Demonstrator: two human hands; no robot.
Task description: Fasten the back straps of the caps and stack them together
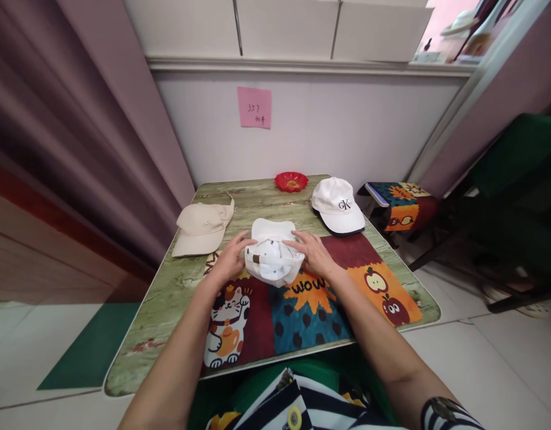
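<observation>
A white baseball cap (275,266) is between my two hands above the patterned mat (252,334), its brim pointing away from me and its inner side partly showing. My left hand (233,254) grips its left edge near the brim, thumb and fingers closed on the fabric. On the opposite edge, my right hand (314,251) has its fingers on the cap in the same way. A beige cap (203,227) rests at the left of the table. To the right sits a white cap with black letters (340,206), with a dark brim edge beneath it.
A red scalloped dish (291,181) stands at the table's back, near the wall. The wood-patterned table (145,322) has a pale edge. Right of it is a small stool or stand (403,206) with a patterned cover. A pink note (254,108) is stuck on the wall.
</observation>
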